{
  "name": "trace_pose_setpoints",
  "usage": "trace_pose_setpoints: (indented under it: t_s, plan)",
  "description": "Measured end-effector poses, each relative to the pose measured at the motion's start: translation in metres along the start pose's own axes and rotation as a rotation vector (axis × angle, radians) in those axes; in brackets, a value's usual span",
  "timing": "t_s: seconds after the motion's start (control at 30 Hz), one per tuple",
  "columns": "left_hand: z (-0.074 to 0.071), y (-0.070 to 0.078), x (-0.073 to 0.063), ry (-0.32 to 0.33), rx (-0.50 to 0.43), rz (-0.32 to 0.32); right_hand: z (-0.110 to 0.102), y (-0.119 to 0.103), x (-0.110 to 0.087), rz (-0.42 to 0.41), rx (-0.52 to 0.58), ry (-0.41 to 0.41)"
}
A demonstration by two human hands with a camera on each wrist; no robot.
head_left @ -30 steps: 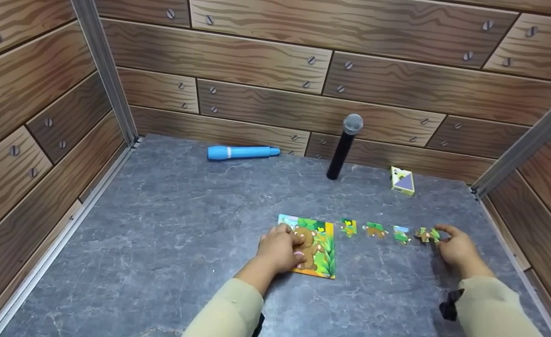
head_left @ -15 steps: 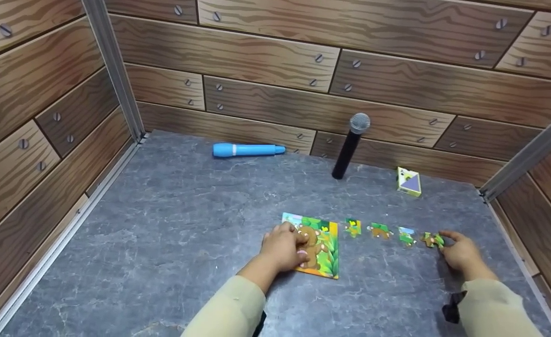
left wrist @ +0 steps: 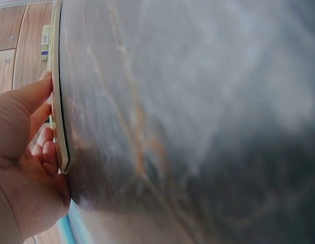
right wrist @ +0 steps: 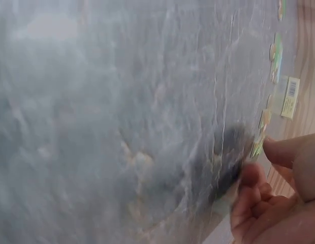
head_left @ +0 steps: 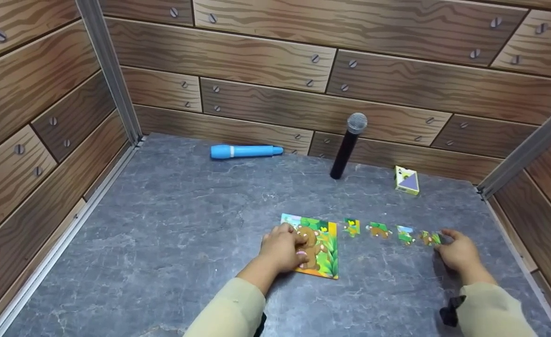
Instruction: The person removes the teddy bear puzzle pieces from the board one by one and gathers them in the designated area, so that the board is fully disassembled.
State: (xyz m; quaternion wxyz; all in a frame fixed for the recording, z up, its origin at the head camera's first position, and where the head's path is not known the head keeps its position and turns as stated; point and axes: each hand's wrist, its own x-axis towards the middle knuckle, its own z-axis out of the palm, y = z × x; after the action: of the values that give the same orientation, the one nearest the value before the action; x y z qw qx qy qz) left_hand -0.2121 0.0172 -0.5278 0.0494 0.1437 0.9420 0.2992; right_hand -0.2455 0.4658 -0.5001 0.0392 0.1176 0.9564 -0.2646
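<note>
A square jigsaw puzzle board (head_left: pixel 319 255) with a brown bear picture lies on the table. My left hand (head_left: pixel 279 248) rests over its left side, thumb and fingers spread on the picture, covering part of it. In the left wrist view the board's edge (left wrist: pixel 61 117) shows beside that hand. To the right, several loose puzzle pieces stretch in a row. My right hand (head_left: pixel 459 252) pinches the right side of the last, brown-and-green puzzle piece (head_left: pixel 429 238) between thumb and index finger, low at the tabletop. Nearest to it is a blue-and-green piece (head_left: pixel 405 235).
Two more loose pieces, a brown-and-green one (head_left: pixel 378 229) and a yellow-and-green one (head_left: pixel 351 227), lie nearer the board. Behind stand a black microphone (head_left: pixel 345 150) and a small card box (head_left: pixel 406 180); a blue microphone-shaped object (head_left: pixel 247 151) lies by the wood-patterned back wall (head_left: pixel 256 126).
The piece at my right fingertips has turned slightly and sits a little closer to its neighbour. My left hand stays on the board; the head view has shifted slightly.
</note>
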Motion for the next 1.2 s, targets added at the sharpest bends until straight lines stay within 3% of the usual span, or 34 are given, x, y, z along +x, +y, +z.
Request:
trace_pose_setpoints:
  t_s: [0.13,0.27,0.47,0.67,0.97,1.2]
  plan:
    - [0.001,0.001,0.001,0.014,-0.009,0.000,0.004,-0.008,-0.008,0.009,0.046,0.075]
    - [0.001,0.001,0.003,0.030,-0.019,-0.011,0.005,-0.023,-0.014,-0.020,0.089,0.096]
    - [0.002,0.001,0.003,0.038,-0.030,-0.033,0.008,-0.055,-0.020,-0.138,0.125,0.133]
    - [0.002,0.001,0.004,0.040,-0.037,-0.022,0.027,-0.098,-0.033,-0.277,0.168,0.163]
    - [0.003,0.000,0.004,0.014,-0.076,-0.031,0.078,-0.152,-0.058,-0.343,0.386,0.088]
    - [0.001,0.002,0.003,0.019,-0.069,-0.020,0.105,-0.173,-0.064,-0.361,0.411,0.023]
